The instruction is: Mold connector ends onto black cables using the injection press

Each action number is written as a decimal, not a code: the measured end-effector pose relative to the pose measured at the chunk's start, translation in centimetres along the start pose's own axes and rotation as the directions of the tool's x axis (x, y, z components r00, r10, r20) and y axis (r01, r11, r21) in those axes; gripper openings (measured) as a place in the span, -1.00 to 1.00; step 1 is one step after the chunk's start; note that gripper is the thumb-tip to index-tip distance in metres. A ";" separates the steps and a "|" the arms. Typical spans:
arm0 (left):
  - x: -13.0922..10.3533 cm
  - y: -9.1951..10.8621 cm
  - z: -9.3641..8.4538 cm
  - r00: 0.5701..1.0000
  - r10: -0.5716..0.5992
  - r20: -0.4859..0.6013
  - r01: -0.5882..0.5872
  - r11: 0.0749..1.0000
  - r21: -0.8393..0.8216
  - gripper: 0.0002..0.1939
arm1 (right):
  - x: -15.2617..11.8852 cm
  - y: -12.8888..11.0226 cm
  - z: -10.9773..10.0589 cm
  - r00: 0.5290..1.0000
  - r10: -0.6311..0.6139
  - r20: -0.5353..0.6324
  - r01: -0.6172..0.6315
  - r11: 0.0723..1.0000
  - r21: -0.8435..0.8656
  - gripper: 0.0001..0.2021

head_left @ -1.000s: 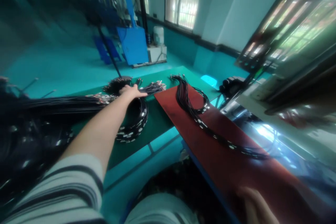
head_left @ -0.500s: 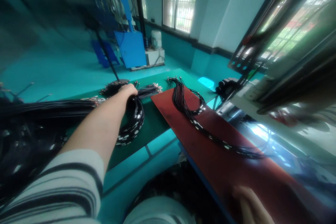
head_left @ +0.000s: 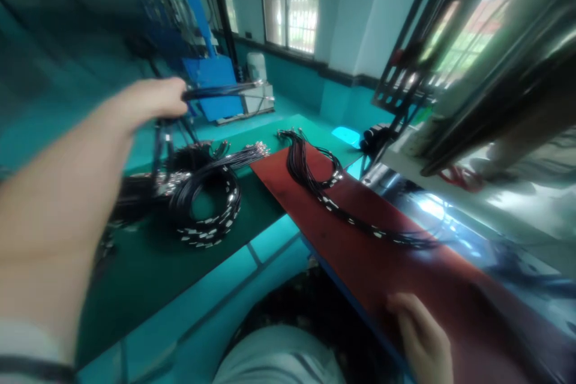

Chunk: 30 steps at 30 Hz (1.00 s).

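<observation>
My left hand (head_left: 168,98) is raised above the green table, its fingers closed round a thin bundle of black cables (head_left: 220,90) with metal ends pointing right. Part of this bundle hangs down beneath the fist. Below lies a coiled bundle of black cables (head_left: 231,204) with white tags, on the green tabletop (head_left: 148,288). My right hand (head_left: 420,333) is low over the red board (head_left: 360,279), near its front edge. Its fingers are loosely bent and hold nothing that I can see; blur softens their outline.
Another tagged cable bundle (head_left: 333,207) lies across the red board, its far end reaching toward a machine (head_left: 477,156) at right. More black cables (head_left: 135,198) are piled at left on the green table. A blue cabinet (head_left: 220,102) stands behind.
My left hand has risen and moved left from the coil on the green table, lifting a cable bundle. The coil stays on the table. The right hand has shifted slightly up and left.
</observation>
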State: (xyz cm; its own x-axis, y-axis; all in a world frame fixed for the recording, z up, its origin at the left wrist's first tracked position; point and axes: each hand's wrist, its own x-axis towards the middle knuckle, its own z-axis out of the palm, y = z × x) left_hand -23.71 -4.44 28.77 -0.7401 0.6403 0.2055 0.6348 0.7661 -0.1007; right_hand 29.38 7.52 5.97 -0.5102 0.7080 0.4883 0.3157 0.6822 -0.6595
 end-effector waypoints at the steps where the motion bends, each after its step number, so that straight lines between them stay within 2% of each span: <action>1: -1.5 1.1 -1.7 0.999 0.035 -0.004 -0.035 0.997 0.074 -0.59 | 0.0 -0.2 0.1 1.000 0.000 -0.006 0.000 1.000 0.011 -0.87; 3: -5.5 4.4 -4.1 0.990 0.114 -0.084 -0.096 0.977 0.191 -0.59 | -0.2 -1.2 0.4 1.000 -0.001 -0.003 0.001 1.000 0.029 -0.86; 5: -10.3 8.4 -5.1 0.954 0.281 -0.104 -0.244 0.931 0.271 -0.60 | -0.9 -2.8 1.0 0.999 -0.006 0.040 0.003 0.997 0.084 -0.83; 6: -12.6 10.5 -5.0 0.923 0.374 -0.089 -0.330 0.890 0.316 -0.63 | -1.4 -3.8 1.4 0.997 -0.002 0.084 -0.008 0.991 0.130 -0.82; 7: -14.8 12.5 -4.6 0.864 0.498 -0.068 -0.446 0.821 0.356 -0.68 | -2.1 -4.8 1.8 0.992 0.004 0.127 -0.029 0.981 0.190 -0.80; 8: -16.7 14.5 -3.9 0.759 0.645 -0.088 -0.570 0.723 0.391 -0.71 | -2.8 -5.8 2.3 0.985 0.023 0.173 -0.067 0.965 0.254 -0.77; 9: -18.2 16.3 -2.9 0.607 0.786 -0.114 -0.694 0.595 0.406 -0.71 | -3.5 -6.8 2.8 0.972 0.055 0.226 -0.131 0.934 0.333 -0.69; 10: -19.3 18.2 -1.9 0.430 0.892 -0.135 -0.799 0.446 0.403 -0.69 | -4.1 -7.6 3.4 0.956 0.083 0.280 -0.202 0.880 0.430 -0.56; 11: -20.1 19.9 -0.8 0.261 0.953 -0.151 -0.872 0.300 0.387 -0.69 | -4.6 -8.3 3.9 0.940 0.096 0.328 -0.271 0.796 0.541 -0.41; 12: -20.5 21.7 0.2 0.114 0.980 -0.161 -0.918 0.166 0.360 -0.71 | -5.1 -8.7 4.4 0.934 0.105 0.341 -0.317 0.681 0.660 -0.29; 13: -20.6 23.5 1.2 0.001 0.986 -0.168 -0.942 0.057 0.329 -0.74 | -5.4 -9.0 4.8 0.942 0.122 0.314 -0.328 0.542 0.774 -0.22; 14: -20.5 25.2 2.2 -0.087 0.981 -0.174 -0.955 -0.033 0.293 -0.77 | -5.5 -9.0 4.9 0.951 0.173 0.256 -0.305 0.395 0.867 -0.22; 15: -20.2 26.8 3.1 -0.157 0.972 -0.177 -0.961 -0.109 0.254 -0.79 | -5.6 -8.9 4.9 0.949 0.260 0.179 -0.247 0.259 0.934 -0.27; 16: -19.9 28.3 4.0 -0.210 0.962 -0.176 -0.962 -0.171 0.215 -0.80 | -5.7 -8.6 4.6 0.924 0.369 0.106 -0.173 0.154 0.973 -0.35; 17: -19.5 29.7 4.9 -0.255 0.952 -0.168 -0.958 -0.225 0.179 -0.80 | -5.7 -8.2 4.1 0.877 0.478 0.047 -0.100 0.087 0.991 -0.44; 18: -19.3 30.9 5.8 -0.292 0.945 -0.146 -0.951 -0.270 0.151 -0.78 | -5.8 -7.8 3.3 0.822 0.569 0.000 -0.045 0.066 0.997 -0.53; 19: -19.2 31.8 6.7 -0.319 0.940 -0.119 -0.944 -0.304 0.129 -0.76 | -5.9 -7.3 2.5 0.773 0.633 -0.038 -0.018 0.082 0.996 -0.60; 20: -19.3 32.5 7.6 -0.342 0.935 -0.092 -0.937 -0.333 0.102 -0.75 | -6.0 -6.8 1.6 0.736 0.673 -0.074 -0.017 0.128 0.992 -0.66; 22: -20.1 33.4 8.9 -0.359 0.930 -0.080 -0.933 -0.359 0.021 -0.73 | -6.2 -5.9 -0.2 0.705 0.697 -0.130 -0.087 0.267 0.960 -0.73; 24: -21.5 33.9 9.4 -0.339 0.932 -0.131 -0.929 -0.353 -0.111 -0.60 | -6.1 -5.2 -1.7 0.718 0.676 -0.163 -0.186 0.412 0.892 -0.73; 26: -23.1 34.7 8.8 -0.307 0.935 -0.180 -0.879 -0.351 -0.324 -0.48 | -5.7 -4.9 -2.7 0.756 0.631 -0.174 -0.263 0.535 0.803 -0.71; 28: -24.7 35.8 7.4 -0.301 0.937 -0.175 -0.725 -0.345 -0.596 -0.52 | -5.1 -4.8 -3.3 0.796 0.579 -0.175 -0.290 0.619 0.730 -0.68; 30: -25.8 37.3 5.9 -0.331 0.938 -0.108 -0.497 -0.270 -0.825 -0.61 | -4.5 -4.7 -3.8 0.819 0.546 -0.178 -0.270 0.640 0.719 -0.65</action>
State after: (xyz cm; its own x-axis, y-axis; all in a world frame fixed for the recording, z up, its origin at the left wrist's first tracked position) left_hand 17.73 7.92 14.01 0.8639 0.5004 -0.0574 0.3792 -0.5711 0.7281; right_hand 33.22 1.79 8.99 -0.1027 0.9845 0.1419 -0.2356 0.1145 -0.9651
